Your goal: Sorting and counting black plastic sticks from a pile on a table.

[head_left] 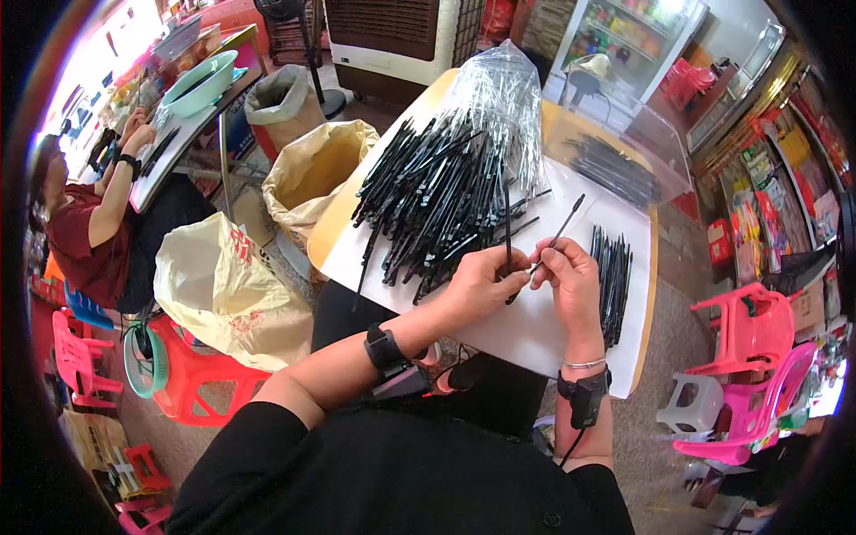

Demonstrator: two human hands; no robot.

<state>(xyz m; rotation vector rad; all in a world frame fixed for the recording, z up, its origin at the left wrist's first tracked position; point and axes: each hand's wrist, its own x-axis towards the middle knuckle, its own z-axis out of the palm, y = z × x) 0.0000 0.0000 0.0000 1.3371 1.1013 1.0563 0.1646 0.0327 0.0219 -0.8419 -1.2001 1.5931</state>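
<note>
My left hand [489,283] is closed on a thin black stick [507,218] that stands nearly upright over the table. My right hand [571,275] pinches a slim black brush [569,217] with a thicker dark tip, tilted up to the right. The fingertips of both hands nearly meet. Beyond my left hand, a big heap of black sticks [428,201] spills from a clear plastic bag [499,85]. Beside my right hand, more black sticks [612,285] lie side by side in a row on the white-topped table [526,343].
At the far right of the table, a clear plastic box [660,152] holds black sticks. Open sacks [227,285] stand left of the table. Another person [94,214] works at a side table with a green basin [201,85]. Red stools and pink chairs [744,330] stand around.
</note>
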